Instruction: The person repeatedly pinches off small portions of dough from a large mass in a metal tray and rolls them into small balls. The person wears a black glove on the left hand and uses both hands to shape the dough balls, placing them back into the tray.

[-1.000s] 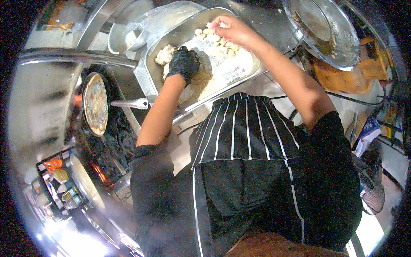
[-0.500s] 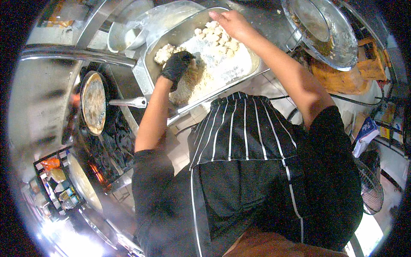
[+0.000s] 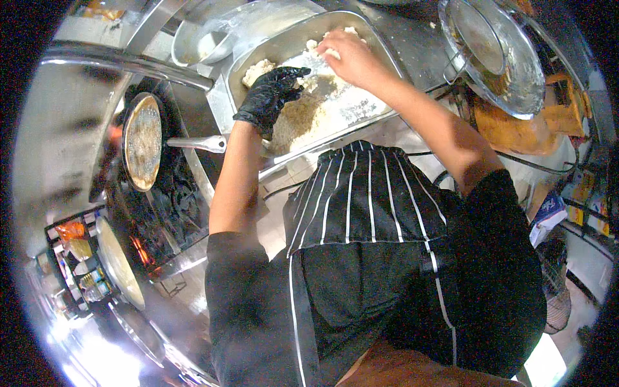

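Note:
A deep metal tray (image 3: 387,61) holds white flour (image 3: 348,97) with a brownish, crumbly patch (image 3: 300,122) at its near left. My left hand (image 3: 274,97), in a black glove, is over the tray's left side with its fingers stretched out and apart. Beside it, in the far left corner, lies a clump of floury pieces (image 3: 259,72). My bare right hand (image 3: 353,59) reaches down into the far part of the tray. Its thumb and fingers are apart over floury pieces (image 3: 312,45), which it partly hides.
At left a frying pan (image 3: 143,142) with bubbling contents sits on the stove, its handle (image 3: 196,143) pointing towards the tray. A flame (image 3: 140,250) glows nearer me. Beyond the tray stands a metal bowl (image 3: 190,45); at right, a large bowl (image 3: 525,84) with a strainer (image 3: 477,39).
My right hand has moved from the tray's far rim down over the floury pieces. My left hand has spread its fingers and lifted slightly off the flour.

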A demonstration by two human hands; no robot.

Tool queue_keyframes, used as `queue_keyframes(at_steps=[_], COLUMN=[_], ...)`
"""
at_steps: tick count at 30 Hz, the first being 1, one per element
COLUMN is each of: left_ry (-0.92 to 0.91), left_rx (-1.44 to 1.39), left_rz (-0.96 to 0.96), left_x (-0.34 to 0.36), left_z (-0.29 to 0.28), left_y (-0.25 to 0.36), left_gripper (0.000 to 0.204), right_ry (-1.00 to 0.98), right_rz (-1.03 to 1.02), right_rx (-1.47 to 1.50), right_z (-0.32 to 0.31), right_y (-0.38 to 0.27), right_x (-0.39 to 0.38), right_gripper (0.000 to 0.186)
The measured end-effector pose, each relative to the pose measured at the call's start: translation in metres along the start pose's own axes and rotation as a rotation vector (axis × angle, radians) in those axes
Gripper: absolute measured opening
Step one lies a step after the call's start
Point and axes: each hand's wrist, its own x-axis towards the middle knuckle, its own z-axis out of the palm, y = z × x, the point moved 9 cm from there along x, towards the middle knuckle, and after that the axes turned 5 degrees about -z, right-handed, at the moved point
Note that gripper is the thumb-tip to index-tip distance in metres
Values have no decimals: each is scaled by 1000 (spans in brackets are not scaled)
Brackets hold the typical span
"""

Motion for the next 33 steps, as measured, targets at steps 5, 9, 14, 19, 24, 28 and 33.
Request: queue_keyframes(at_steps=[5, 9, 14, 19, 24, 28, 33], left_ry=[127, 135, 176, 185, 264, 250, 356], left_rx=[-310, -209, -70, -124, 239, 377, 453], left_rz=[-64, 132, 98, 168, 338, 319, 349], left_x=[4, 0, -1, 0, 6, 7, 9], left_z=[-1, 6, -8, 4, 20, 17, 8], left_y=[0, 38, 44, 59, 86, 93, 82], left_gripper=[28, 34, 22, 23, 27, 20, 15], right_ry=[-219, -101, -77, -75, -15, -162, -94], right_rz=[733, 600, 560, 590, 553, 548, 543], right_rx=[1420, 1521, 1329, 1464, 1533, 1209, 1039], right_z=[74, 75, 50, 44, 39, 32, 20], right_y=[0, 1, 15, 5, -2, 10, 12], right_x=[-36, -31, -33, -35, -35, -43, -45], right_gripper=[36, 23, 17, 23, 21, 19, 15])
